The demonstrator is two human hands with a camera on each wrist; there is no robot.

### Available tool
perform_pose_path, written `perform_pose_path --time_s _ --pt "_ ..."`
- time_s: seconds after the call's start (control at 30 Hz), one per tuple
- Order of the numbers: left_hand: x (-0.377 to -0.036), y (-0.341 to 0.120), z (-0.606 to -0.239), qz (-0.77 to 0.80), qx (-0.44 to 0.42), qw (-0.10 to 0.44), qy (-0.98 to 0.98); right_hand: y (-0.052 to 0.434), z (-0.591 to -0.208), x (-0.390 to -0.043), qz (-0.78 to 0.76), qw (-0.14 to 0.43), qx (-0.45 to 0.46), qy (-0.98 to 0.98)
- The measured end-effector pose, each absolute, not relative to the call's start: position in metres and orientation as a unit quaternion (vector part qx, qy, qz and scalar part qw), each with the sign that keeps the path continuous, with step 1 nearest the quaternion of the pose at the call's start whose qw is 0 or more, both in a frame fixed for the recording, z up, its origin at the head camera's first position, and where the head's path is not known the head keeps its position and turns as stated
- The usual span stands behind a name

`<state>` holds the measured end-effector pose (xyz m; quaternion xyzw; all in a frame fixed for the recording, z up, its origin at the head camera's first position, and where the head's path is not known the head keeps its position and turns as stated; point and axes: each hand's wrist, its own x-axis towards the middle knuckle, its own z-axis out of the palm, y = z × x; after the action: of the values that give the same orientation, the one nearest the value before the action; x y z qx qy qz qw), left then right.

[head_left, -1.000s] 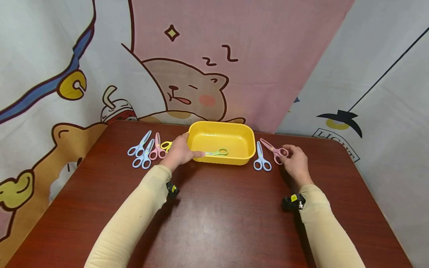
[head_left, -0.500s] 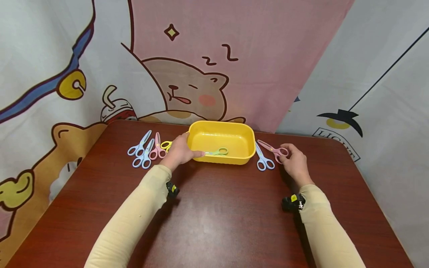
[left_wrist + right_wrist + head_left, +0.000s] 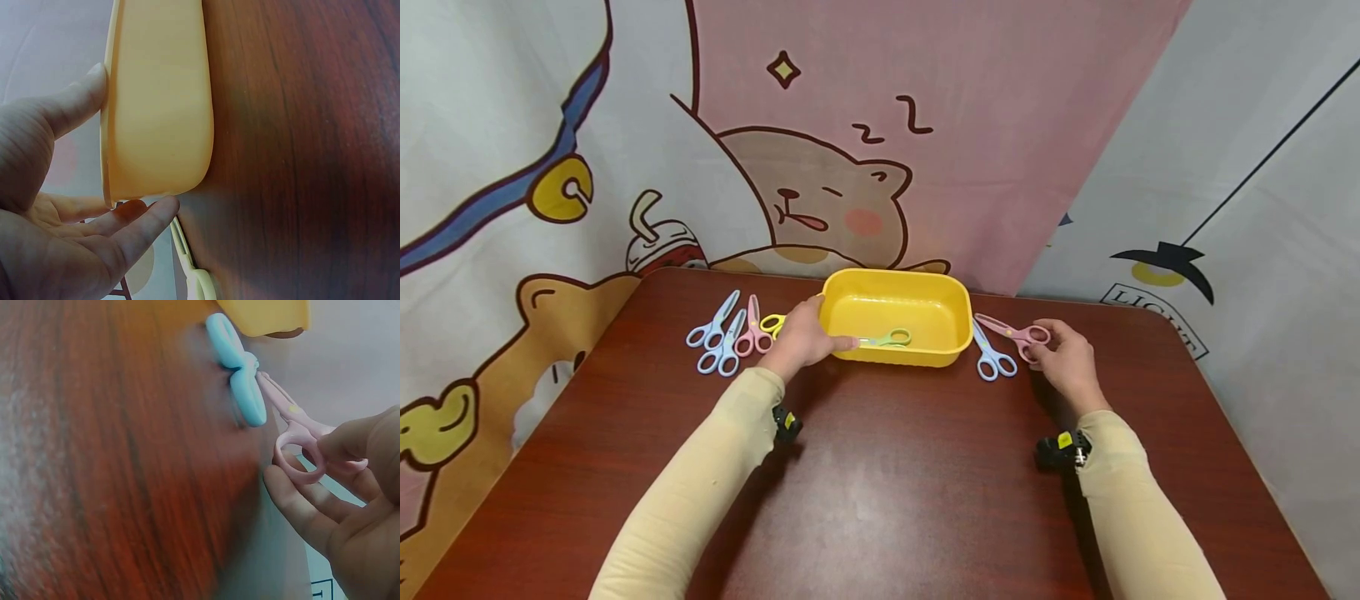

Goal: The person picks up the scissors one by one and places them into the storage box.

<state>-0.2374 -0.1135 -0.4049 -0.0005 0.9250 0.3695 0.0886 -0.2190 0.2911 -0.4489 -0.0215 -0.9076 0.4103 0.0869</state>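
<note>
My left hand (image 3: 805, 337) grips the left end of a yellow plastic basket (image 3: 895, 304), thumb along its front rim and fingers at the end wall (image 3: 169, 184). Inside the basket lies a pair of green-handled scissors (image 3: 897, 337). Between thumb and fingers, my right hand (image 3: 1067, 362) pinches pink scissors (image 3: 1015, 333) by a handle loop; their blades point left toward the basket. Light blue scissors (image 3: 996, 363) lie against the basket's right end, and the pink blade tip overlaps their blades in the head view. The right wrist view shows the pink loop (image 3: 300, 478) at my fingertips.
Left of the basket, two light blue scissors (image 3: 721, 357), pink scissors (image 3: 752, 333) and yellow scissors (image 3: 771, 325), partly behind my left hand, lie on the dark red-brown table (image 3: 880, 467). A printed curtain (image 3: 985, 150) hangs behind the table's far edge.
The blue scissors beside the basket have turned, their handles shifting right. The pink scissors' blade tip has moved slightly left, over the blue blades. My left hand and the basket stay in place.
</note>
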Motion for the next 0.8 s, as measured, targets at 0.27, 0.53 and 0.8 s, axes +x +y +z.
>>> perform_pose_path --time_s 0.27,0.53,0.8 --pt "-0.237 -0.114 -0.405 0.371 0.0 0.087 0.925 0.294 -0.443 -0.217 0.492 0.045 -0.032 -0.869" --pt "-0.238 -0.114 -0.404 0.371 0.003 0.084 0.925 0.294 -0.44 -0.219 0.573 0.015 -0.054 -0.818" --pt "-0.239 -0.114 -0.405 0.38 0.003 0.083 0.921 0.298 -0.436 -0.216 0.629 0.008 -0.072 -0.774"
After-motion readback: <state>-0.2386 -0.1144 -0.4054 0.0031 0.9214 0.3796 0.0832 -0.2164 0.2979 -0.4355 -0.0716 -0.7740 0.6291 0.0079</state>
